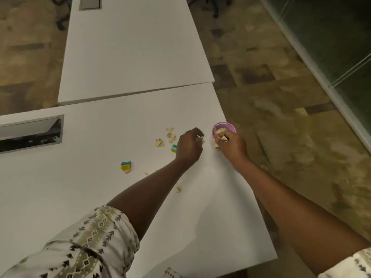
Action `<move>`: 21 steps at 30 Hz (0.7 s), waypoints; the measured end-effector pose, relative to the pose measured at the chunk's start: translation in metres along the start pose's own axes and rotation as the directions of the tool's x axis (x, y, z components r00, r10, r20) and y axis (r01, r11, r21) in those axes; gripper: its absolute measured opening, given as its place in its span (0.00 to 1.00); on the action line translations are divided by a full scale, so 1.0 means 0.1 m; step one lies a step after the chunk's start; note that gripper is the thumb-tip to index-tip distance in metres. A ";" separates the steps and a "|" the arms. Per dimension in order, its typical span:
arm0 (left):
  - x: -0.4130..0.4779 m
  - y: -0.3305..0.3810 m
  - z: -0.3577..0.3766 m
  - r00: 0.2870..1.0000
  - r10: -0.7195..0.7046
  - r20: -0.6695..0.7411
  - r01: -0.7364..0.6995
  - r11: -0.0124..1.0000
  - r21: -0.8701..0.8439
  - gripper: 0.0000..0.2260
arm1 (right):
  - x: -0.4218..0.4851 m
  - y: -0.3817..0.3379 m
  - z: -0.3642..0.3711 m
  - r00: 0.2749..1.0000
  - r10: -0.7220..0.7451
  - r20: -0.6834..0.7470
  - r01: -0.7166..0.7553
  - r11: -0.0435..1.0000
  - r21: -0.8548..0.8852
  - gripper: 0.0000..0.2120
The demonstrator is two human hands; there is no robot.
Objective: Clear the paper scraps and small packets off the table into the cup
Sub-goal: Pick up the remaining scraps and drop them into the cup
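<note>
Sweeping left to right: packet (125, 165) sits well left of the left hand (188, 146), second packet (174, 148) touching its left edge, scraps (170, 135) just beside. Left hand pinches a scrap, right hand (230, 146) clutches several at the pink cup (223, 129). Cup lies right of both; right hand nearer.

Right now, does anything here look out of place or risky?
The pink cup sits at the very corner of the table, where a nudge might tip it off. A tan scrap also lies on the floor beyond it.
</note>
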State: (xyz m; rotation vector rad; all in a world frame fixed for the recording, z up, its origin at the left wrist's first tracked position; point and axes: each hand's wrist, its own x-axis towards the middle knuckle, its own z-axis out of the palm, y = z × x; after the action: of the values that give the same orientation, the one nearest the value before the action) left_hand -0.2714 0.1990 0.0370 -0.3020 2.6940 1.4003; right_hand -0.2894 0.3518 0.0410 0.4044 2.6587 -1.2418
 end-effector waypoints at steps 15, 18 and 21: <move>0.52 0.45 0.43 0.993 -0.020 0.119 0.016 0.999 0.038 0.07 | 0.68 -0.15 -0.37 0.952 0.219 0.213 -0.227 0.974 0.017 0.07; 0.51 0.43 0.40 0.992 0.017 0.126 -0.023 0.998 0.051 0.08 | 0.67 -0.15 -0.39 0.959 0.213 0.188 -0.212 0.977 -0.023 0.07; 0.47 0.41 0.36 0.994 0.032 0.105 -0.037 0.998 0.046 0.09 | 0.62 -0.17 -0.38 0.987 0.119 0.111 -0.095 0.974 -0.207 0.08</move>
State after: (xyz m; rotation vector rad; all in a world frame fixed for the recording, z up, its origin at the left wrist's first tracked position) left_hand -0.3269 0.2446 0.0408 -0.1751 2.6558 1.3186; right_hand -0.3555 0.3814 0.0600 0.4191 2.5874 -0.9244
